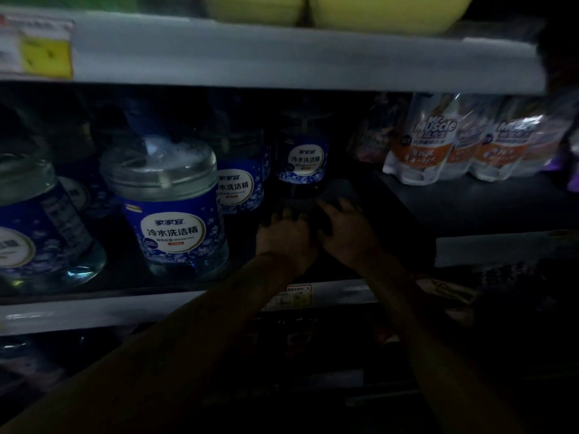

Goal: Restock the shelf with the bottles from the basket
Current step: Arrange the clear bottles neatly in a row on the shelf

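Note:
Several clear detergent bottles with blue labels stand on the dark middle shelf [391,211]. The nearest bottle [170,211] is at the front left. A smaller-looking one [302,158] stands deep at the back centre. My left hand [285,238] and my right hand [344,233] reach side by side into the shelf just in front of that back bottle. Their fingers point forward toward its dark base. Whether the fingertips touch the bottle is lost in the dark. Neither hand visibly holds anything. The basket is out of view.
White pouches of Mr Muscle cleaner [438,142] fill the shelf's right side. The white upper shelf edge [282,57] hangs overhead with yellow-green tubs [344,10] on it. A price tag [294,296] sits on the front rail. Bare shelf floor lies right of my hands.

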### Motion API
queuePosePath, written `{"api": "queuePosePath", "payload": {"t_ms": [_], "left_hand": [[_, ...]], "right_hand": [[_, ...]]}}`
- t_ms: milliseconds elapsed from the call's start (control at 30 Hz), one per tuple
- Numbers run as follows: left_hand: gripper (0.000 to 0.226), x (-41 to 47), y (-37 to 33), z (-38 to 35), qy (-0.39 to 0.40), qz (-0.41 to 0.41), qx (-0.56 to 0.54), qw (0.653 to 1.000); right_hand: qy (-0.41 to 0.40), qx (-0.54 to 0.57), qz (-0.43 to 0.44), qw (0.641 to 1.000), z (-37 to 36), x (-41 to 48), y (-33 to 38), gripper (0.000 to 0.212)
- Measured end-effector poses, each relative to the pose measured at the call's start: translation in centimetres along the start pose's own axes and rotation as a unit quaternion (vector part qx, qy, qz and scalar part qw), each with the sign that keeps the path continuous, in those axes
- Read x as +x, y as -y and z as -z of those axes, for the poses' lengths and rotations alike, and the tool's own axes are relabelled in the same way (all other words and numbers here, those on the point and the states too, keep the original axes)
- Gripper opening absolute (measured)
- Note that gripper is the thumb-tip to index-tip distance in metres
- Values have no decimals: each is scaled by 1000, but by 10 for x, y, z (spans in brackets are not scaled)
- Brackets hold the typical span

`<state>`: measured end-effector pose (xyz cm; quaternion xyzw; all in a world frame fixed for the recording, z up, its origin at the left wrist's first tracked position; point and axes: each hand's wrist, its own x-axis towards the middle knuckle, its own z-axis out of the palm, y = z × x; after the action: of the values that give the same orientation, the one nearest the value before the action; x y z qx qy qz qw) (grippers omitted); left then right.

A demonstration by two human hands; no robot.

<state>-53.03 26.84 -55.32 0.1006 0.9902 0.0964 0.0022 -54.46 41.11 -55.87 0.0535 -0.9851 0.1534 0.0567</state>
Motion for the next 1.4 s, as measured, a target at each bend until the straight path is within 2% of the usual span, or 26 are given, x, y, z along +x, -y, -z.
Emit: {"api": "queuePosePath", "payload": {"t_ms": [133,267,433,567,700,767,900,1000,1100,1233,1333,1400], "left_hand": [[63,-30,1,21,10,-12,36,999],[67,-60,6,36,-21,-16,60,998],[68,-97,22,54,-91,-84,67,990],[67,-122,48,62,-158,-142,30,977],[56,-144,81,66,-249,-179,-26,951],[53,-153,97,68,-277,-159,-57,946],[48,-162,125,72,-301,-59,-176,936],[40,-158,146,68,-320,-27,-203,925],[48,-151,159,61,-322,26,-275,905],[66,-137,171,57,-303,83,-391,865],[76,-128,178,58,-245,75,-435,863],[74,-125,178,61,-208,59,-479,851]], "right_hand": [[-18,17,-20,999,11,-29,13,71],[-35,-8,-22,999,21,-57,24,75],[-79,-7,-21,997,45,-85,48,76],[-81,53,-20,995,49,-100,83,70],[-71,200,3,977,38,-106,116,65],[-54,256,14,965,29,-103,129,63],[-2,329,8,944,16,-93,146,71],[11,363,6,932,8,-81,157,78],[25,378,8,926,1,-71,168,75],[18,394,14,919,-10,-61,174,67],[10,413,18,910,-13,-57,176,75],[10,422,26,906,-12,-55,177,79]]}}
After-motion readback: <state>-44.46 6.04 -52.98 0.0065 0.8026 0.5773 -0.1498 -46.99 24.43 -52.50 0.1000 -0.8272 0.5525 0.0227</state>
